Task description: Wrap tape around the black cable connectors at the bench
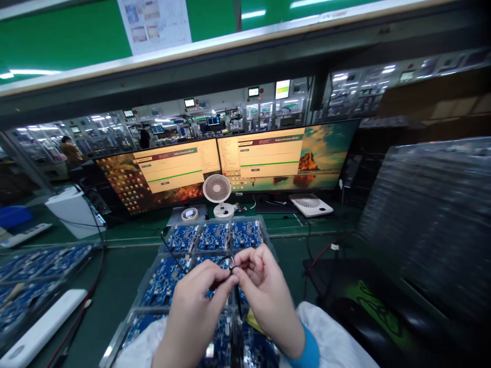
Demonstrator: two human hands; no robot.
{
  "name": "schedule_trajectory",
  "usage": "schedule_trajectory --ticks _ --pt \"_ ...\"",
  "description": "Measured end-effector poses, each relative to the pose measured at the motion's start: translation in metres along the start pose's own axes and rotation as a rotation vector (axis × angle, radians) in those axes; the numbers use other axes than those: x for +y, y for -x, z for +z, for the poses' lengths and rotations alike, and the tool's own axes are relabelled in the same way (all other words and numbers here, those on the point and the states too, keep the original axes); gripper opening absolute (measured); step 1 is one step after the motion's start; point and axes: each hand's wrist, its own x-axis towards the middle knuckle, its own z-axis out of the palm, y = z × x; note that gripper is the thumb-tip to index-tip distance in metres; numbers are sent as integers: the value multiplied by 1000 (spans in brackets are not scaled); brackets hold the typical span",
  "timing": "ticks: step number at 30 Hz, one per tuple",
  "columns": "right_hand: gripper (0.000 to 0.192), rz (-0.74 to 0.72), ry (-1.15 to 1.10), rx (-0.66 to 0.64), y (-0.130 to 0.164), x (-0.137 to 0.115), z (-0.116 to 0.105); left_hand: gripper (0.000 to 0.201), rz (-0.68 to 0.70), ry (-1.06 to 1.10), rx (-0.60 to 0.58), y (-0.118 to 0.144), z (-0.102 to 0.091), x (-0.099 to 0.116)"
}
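L hand (195, 306): pinching thin black cable (171, 254) end at fingertips.
R hand (264, 294): pinched on same end, touching L.
Below grip: clear tray of blue circuit boards (215, 236).

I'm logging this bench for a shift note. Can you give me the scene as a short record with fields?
left hand: pinches a thin black cable at its end
right hand: fingertips meet the left hand's at the same cable end
beneath hands: clear tray of blue circuit boards
behind tray: small white fan, two monitors
far left: second tray of boards
right: black mouse pad
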Motion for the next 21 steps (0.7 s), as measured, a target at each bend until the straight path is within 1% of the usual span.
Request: schedule_trajectory --ticks 8,21 --pt "32 -31 50 47 -2 -1 -2 12 -72 88 65 0 5 0" --pt "33 -54 87 67 1 -3 -1 9 -154 156 35 -1 2 2"
